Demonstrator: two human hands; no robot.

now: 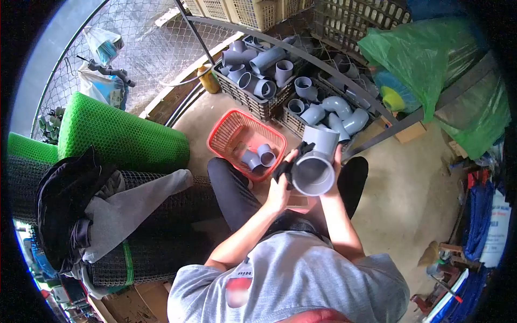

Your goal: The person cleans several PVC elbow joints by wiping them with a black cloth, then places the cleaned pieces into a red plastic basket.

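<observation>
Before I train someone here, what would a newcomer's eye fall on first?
First, the grey pipe fitting between the left hand and right hand, an open end facing the camera. Next, the red basket ahead and slightly left, and the bright green mesh roll on the left.

Hardware storeroom, crated pipe fittings [268, 59], mesh rolls [121, 137]

The person [291, 258] over here is wearing dark trousers [234, 185] and a grey short-sleeved T-shirt [334, 280], dark lettering [248, 275] showing beside a red-and-white print [238, 288].
</observation>
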